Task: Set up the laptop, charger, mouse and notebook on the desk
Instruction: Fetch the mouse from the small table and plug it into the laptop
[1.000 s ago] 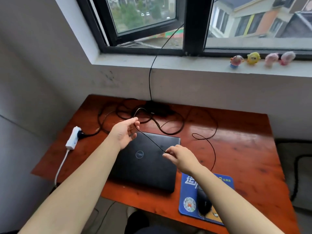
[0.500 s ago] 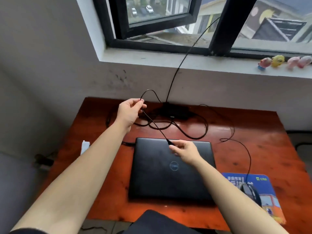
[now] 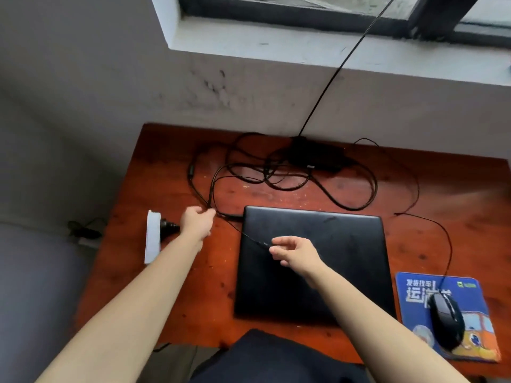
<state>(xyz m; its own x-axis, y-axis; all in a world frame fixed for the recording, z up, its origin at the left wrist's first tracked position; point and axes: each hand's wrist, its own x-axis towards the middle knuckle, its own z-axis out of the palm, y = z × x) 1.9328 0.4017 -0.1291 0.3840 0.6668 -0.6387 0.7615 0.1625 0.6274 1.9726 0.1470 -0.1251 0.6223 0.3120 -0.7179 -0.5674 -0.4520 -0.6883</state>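
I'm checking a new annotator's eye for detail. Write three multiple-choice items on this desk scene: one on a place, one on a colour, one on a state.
1. Where does the mouse lie? A on the windowsill; B on the blue mouse pad; C on the floor.
2. What colour is the power strip? A white; B black; C red.
3. How is the laptop? A open; B standing on edge; C closed, flat on the desk.

Answers: B, the mouse sits on the pad at the desk's right; A, the strip's body is white, near the desk's left edge; C, only the black lid shows, lying flat.
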